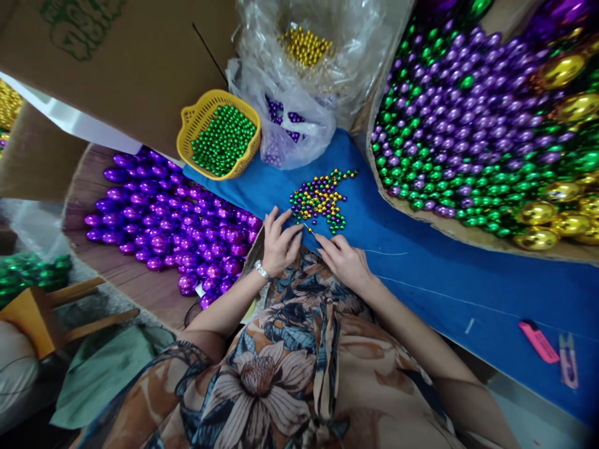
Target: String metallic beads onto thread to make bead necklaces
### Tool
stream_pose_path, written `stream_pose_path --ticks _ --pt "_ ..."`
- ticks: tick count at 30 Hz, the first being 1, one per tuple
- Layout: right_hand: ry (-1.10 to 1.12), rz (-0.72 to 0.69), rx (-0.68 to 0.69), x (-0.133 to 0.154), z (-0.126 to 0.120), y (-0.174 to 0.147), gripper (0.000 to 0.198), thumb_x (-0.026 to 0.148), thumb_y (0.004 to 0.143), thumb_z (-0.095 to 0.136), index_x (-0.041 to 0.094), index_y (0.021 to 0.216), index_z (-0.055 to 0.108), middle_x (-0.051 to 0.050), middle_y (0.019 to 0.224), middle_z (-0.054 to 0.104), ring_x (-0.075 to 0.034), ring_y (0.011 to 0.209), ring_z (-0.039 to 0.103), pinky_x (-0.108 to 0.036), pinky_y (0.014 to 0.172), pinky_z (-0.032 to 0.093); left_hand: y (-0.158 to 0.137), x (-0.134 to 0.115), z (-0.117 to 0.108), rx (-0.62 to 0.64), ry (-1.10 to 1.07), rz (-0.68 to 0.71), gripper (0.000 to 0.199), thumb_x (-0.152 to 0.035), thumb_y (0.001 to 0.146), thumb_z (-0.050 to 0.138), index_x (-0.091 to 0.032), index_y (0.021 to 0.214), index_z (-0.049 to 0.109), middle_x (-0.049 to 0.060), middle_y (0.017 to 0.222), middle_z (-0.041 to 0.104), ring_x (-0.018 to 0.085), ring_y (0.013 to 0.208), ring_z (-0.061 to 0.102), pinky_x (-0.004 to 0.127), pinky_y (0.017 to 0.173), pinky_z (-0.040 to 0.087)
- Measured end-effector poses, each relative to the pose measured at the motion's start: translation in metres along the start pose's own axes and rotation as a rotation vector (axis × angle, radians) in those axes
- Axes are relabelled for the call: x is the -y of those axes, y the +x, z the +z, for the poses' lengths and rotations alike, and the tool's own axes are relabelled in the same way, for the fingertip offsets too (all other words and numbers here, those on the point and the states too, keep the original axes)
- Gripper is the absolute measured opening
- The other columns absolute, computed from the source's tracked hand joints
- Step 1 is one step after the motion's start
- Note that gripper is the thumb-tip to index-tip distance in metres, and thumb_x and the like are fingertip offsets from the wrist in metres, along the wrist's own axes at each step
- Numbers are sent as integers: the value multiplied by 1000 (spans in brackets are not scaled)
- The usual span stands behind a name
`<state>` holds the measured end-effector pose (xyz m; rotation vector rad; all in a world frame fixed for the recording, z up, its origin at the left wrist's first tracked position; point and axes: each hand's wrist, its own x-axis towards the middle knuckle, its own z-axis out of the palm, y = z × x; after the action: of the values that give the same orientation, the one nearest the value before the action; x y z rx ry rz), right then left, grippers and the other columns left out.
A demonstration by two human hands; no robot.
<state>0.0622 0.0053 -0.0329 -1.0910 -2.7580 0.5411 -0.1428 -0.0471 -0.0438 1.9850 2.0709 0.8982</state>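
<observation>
My right hand (344, 259) pinches a thin needle (306, 227) with a gold bead (311, 231) on it. A pale thread (386, 252) trails to the right from beneath that hand. Close by on the left, my left hand (281, 243) has its fingers curved and apart, their tips near the needle's point; I see nothing held in it. Just beyond both hands, a loose pile of small purple, green and gold beads (318, 196) lies on the blue cloth (421, 274). A few stray beads sit at the pile's near edge.
A yellow basket (185, 134) of green beads stands behind, beside plastic bags (322, 128) with purple and gold beads. Large boxes hold purple ornaments (163, 231) at left and mixed shiny beads (468, 112) at right. A pink cutter (538, 341) and thread snips (568, 360) lie front right.
</observation>
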Motion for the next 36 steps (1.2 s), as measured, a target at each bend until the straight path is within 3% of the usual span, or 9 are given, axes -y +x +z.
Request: stream_pose_path --ticks 5,19,36 --pt "4 -11 24 2 -1 1 43 40 100 34 29 135 56 -6 94 62 -10 67 59 -22 54 38 1 6 -3 -40 43 -54 23 -30 92 52 -19 107 65 11 130 56 30 138 36 58 111 34" --pt "-15 -9 45 8 1 7 41 38 100 37 30 135 57 -5 95 64 -10 63 59 -23 50 35 0 9 0 -8 13 -81 24 -32 91 55 -24 110 67 9 134 53 31 140 31 59 113 29" --pt "-41 23 114 11 -3 4 43 40 102 31 31 138 53 -5 98 63 -9 70 60 -22 53 33 -1 7 2 -66 11 -51 21 -30 91 57 -21 107 68 10 130 56 30 138 35 57 114 30"
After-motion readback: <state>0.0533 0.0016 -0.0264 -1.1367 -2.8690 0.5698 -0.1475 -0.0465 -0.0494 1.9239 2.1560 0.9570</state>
